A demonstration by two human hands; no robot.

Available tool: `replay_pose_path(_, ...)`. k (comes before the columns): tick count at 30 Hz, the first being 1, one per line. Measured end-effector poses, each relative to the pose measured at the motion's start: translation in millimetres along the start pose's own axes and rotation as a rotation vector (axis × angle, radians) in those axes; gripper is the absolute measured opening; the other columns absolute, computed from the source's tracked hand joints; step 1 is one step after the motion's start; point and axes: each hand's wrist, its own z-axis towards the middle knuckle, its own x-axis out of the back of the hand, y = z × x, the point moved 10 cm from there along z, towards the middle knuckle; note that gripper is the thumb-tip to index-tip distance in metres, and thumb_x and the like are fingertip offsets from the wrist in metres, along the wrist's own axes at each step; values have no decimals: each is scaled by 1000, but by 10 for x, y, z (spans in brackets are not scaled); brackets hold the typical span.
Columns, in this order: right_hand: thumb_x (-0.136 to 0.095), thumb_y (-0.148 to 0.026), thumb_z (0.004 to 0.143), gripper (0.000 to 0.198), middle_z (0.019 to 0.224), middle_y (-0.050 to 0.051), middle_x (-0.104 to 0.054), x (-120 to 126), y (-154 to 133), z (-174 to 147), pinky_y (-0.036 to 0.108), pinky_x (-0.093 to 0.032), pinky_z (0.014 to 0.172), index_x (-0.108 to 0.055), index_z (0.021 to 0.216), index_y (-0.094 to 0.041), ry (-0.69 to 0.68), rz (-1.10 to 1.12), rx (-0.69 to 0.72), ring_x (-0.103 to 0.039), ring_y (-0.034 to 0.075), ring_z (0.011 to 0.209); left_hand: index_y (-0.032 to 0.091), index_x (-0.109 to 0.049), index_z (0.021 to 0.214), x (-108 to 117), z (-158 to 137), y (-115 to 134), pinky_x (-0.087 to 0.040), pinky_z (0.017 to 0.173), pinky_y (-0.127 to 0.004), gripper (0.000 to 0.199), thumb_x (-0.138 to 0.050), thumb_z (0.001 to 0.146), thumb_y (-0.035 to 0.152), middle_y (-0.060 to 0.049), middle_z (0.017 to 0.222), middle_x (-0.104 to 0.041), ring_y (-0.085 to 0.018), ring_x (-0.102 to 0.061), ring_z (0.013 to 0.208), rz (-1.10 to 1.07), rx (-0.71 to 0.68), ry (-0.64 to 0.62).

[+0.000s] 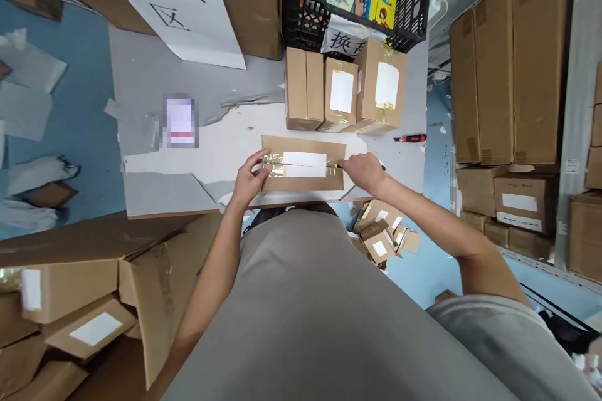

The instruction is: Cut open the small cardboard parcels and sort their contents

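Observation:
A long cardboard box (303, 183) lies flat on the table in front of me, clear tape and a white label across its top. A dark slit runs lengthwise through the label. At the box's left end, my left hand (251, 178) grips it with thumb and fingers on the taped edge. My right hand (364, 172) is closed at the right end, around what looks like a utility knife (384, 168). Most of that tool is hidden in the fist; a dark end shows behind it, and its tip is at the slit.
Behind the box stand three taped cartons (341, 94), with a black crate (305, 28) of books beyond. A red and black cutter (414, 138) lies at the right. A large open carton (164, 301) holding boxes stands lower left. Shelves (562, 200) with cartons line the right side.

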Motion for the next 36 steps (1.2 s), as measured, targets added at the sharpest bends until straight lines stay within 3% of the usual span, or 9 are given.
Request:
replay_pose_path(5,-41,-6,113,59,134,23,-82,-280,279,-95,38,-53,88,-57,168,-20,57,27,82,-82,32,121,25,-74,150,-38,-63,-14,-53,128,-52,77,-82,91,72,-15,167,-66,-37,-61,154,16,28,81)
replay_pose_path(14,-43,-7,113,50,125,22,-84,-477,617,-188,38,-49,87,-68,155,-19,93,65,63,-82,33,118,25,-72,152,-51,-74,-49,-40,140,-52,75,-80,94,72,-14,166,-67,-36,-60,158,53,-5,150)
replay_pose_path(18,-41,-16,118,47,126,22,-83,-584,666,-156,36,-49,86,-68,156,-22,130,112,67,-82,32,116,24,-70,153,-89,-77,-44,-37,141,-53,74,-78,96,70,-15,168,-65,-37,-56,162,59,-22,155)
replay_pose_path(22,-48,-26,118,41,125,16,-86,-820,965,-136,37,-51,87,-75,149,-30,191,240,77,-81,32,111,23,-69,153,-41,-72,-37,-36,142,-55,77,-80,93,70,-16,168,-64,-38,-55,162,34,-21,157)
replay_pose_path(25,-59,-35,115,32,112,10,-88,-1067,1244,-34,33,-52,83,-82,136,-28,324,559,43,-80,29,101,23,-68,153,141,-77,-52,-36,141,-53,75,-81,92,66,-16,167,-65,-37,-56,161,31,-23,197)
replay_pose_path(28,-70,-61,106,48,83,4,-81,-1428,1241,258,27,-52,67,-82,121,-18,423,1196,-41,-73,22,75,26,-64,156,358,-73,-187,-49,131,-56,78,-82,88,61,-15,152,-74,-36,-69,144,-8,54,220)
replay_pose_path(32,-88,-79,81,66,53,-5,-61,-1820,584,723,25,-47,55,-76,96,-16,357,1779,-182,-58,15,54,27,-62,154,657,-76,-335,-62,112,-50,80,-83,81,52,-13,132,-78,-32,-75,122,4,102,321)
replay_pose_path(34,-93,-77,75,63,55,-5,-62,-1792,252,828,25,-47,55,-74,91,-19,343,1917,-158,-58,14,54,26,-64,150,763,-87,-391,-62,111,-48,76,-81,79,49,-13,131,-77,-29,-75,118,33,112,386)
replay_pose_path(36,-94,-74,71,61,58,-6,-63,-1712,134,806,24,-47,55,-74,91,-20,386,2011,-143,-57,13,55,24,-67,144,762,-84,-458,-61,111,-49,70,-79,79,49,-13,132,-76,-28,-74,115,44,135,402)
